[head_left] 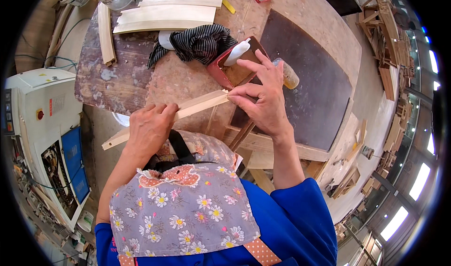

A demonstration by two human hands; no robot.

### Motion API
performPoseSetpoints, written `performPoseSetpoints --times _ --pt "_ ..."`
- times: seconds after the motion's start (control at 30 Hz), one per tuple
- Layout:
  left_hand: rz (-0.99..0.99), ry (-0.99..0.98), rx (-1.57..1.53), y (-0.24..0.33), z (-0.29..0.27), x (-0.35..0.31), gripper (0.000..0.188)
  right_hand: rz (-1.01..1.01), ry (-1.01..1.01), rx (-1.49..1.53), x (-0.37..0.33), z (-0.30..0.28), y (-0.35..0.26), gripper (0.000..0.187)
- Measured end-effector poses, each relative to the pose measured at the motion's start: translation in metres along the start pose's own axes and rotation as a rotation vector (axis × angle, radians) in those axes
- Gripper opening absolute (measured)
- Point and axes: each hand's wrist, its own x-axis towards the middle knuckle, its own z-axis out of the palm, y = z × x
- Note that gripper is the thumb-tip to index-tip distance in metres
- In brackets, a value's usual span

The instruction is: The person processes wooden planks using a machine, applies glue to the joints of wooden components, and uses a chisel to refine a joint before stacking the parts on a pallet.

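Note:
A pale strip of wood (197,105) slants across in front of me, its grooved right end higher than its left. My left hand (152,125) is wrapped round it left of the middle. At the right end, my right hand (263,94) pinches the tip between thumb and index finger, the other fingers raised. Whether a small piece is also in that pinch is hidden. Just beyond my right hand stands a red open box (220,71) with a white squeeze bottle (237,52) leaning in it. A jar with a yellowish bottom (290,76) lies partly behind my fingers.
A striped dark cloth (199,43) lies beside the box. Several pale boards (167,18) and a narrow wooden strip (106,33) rest on the stained worktable (117,85). A dark panel (310,87) covers its right part. A white machine cabinet (42,106) stands at left.

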Motion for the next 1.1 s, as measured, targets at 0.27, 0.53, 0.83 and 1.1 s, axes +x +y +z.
performPoseSetpoints --times 0.27,0.53,0.83,1.1 --pt "0.012 0.006 0.001 -0.001 -0.001 -0.001 0.029 0.012 -0.017 0.038 -0.001 0.003 0.001 0.006" --pt "0.011 0.012 -0.007 -0.001 0.0 -0.002 0.03 0.059 -0.002 0.08 0.0 0.003 0.002 0.007" --pt "0.002 0.001 -0.001 -0.001 -0.001 -0.002 0.03 0.092 0.049 0.038 0.0 0.0 0.003 0.032" --pt "0.04 0.044 0.011 -0.002 -0.002 -0.003 0.019 0.167 0.244 -0.017 0.018 -0.002 0.021 0.046"
